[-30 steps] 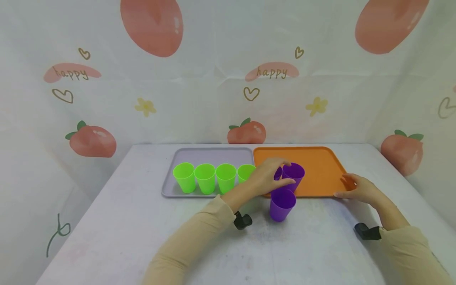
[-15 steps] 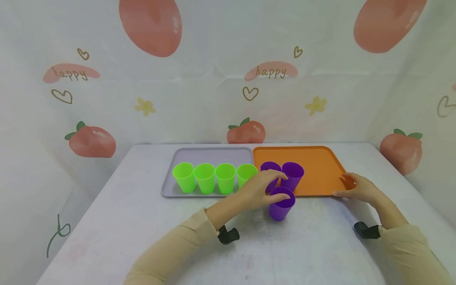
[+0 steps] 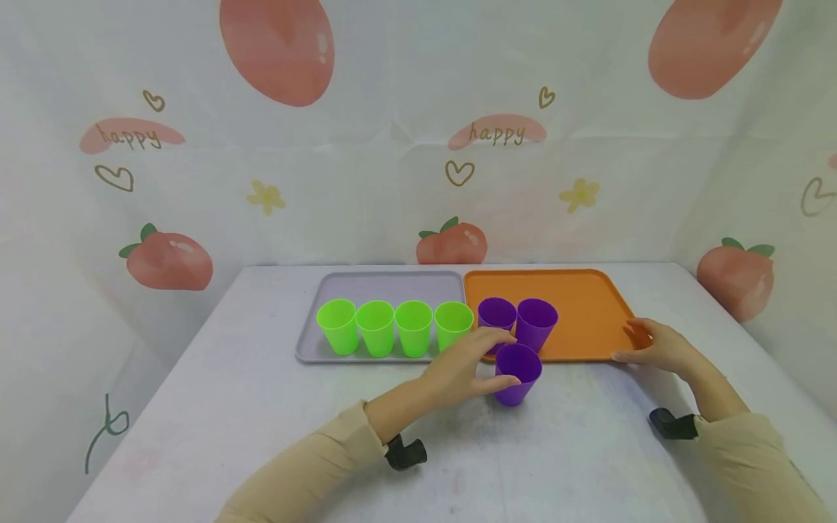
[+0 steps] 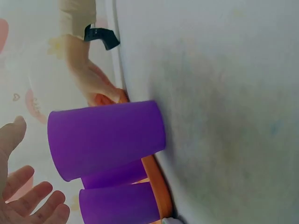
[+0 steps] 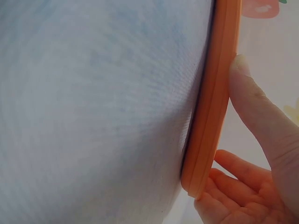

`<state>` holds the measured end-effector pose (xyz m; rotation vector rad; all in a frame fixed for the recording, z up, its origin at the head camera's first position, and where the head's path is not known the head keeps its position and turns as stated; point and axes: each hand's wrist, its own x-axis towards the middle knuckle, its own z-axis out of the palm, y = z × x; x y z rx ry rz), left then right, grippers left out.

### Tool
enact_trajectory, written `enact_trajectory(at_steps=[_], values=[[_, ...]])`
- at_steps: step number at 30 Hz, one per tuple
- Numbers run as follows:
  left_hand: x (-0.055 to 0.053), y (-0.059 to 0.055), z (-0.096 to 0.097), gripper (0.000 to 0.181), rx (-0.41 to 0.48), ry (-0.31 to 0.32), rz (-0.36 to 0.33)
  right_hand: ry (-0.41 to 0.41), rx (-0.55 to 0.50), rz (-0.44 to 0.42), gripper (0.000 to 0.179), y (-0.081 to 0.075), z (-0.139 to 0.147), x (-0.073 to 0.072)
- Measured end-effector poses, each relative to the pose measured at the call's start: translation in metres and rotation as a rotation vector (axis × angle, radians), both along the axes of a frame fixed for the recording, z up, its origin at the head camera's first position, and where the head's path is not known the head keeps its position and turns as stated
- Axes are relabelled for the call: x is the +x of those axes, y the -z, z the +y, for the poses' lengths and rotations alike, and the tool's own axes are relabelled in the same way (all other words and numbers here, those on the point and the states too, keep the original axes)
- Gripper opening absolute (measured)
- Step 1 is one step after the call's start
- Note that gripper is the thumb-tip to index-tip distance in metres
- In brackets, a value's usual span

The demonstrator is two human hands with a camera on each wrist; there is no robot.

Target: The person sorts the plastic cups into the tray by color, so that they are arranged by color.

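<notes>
Just in front of the orange tray (image 3: 588,319), a purple cup (image 3: 524,391) stands upright on the table. My left hand (image 3: 454,374) is at its left side, thumb and fingers spread around it. In the left wrist view, a gap shows between those fingers (image 4: 32,196) and the purple cup (image 4: 107,137). Two more purple cups stand side by side at the tray's front left. My right hand (image 3: 660,349) holds the tray's front right corner. The right wrist view shows its thumb (image 5: 250,88) along the orange rim (image 5: 210,102) and its fingers at the corner.
To the left, a grey tray (image 3: 386,280) adjoins the orange one. Several bright green cups (image 3: 378,330) stand in a row along its front, the rightmost (image 3: 453,319) close to the purple cups. A white printed curtain (image 3: 366,218) hangs behind the table.
My left hand has drawn back from the purple cups on the orange tray, moving left and toward me beside the front purple cup. The right hand and the cups have stayed in place.
</notes>
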<state>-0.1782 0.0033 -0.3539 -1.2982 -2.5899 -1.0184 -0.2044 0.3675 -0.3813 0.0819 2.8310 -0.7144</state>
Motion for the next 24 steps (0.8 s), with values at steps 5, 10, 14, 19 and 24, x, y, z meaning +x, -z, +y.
enact_trajectory(at_steps=[5, 10, 14, 19, 24], values=[[0.004, 0.004, -0.001, 0.054, 0.011, -0.023, -0.053, -0.002, -0.008, 0.005, 0.097, 0.001, 0.0, 0.0], [0.007, 0.009, 0.0, 0.055, 0.058, -0.031, -0.095, -0.004, -0.008, 0.008, 0.096, 0.001, 0.0, 0.001], [0.008, 0.012, 0.002, 0.055, 0.099, -0.029, -0.117, -0.006, -0.004, 0.01, 0.097, 0.0, 0.0, 0.001], [0.009, 0.016, 0.005, 0.056, 0.109, -0.047, -0.143, -0.01, -0.005, 0.017, 0.096, 0.001, 0.0, 0.001], [0.009, 0.02, 0.008, 0.058, 0.128, -0.063, -0.199, -0.007, 0.0, 0.016, 0.097, 0.002, 0.001, 0.001]])
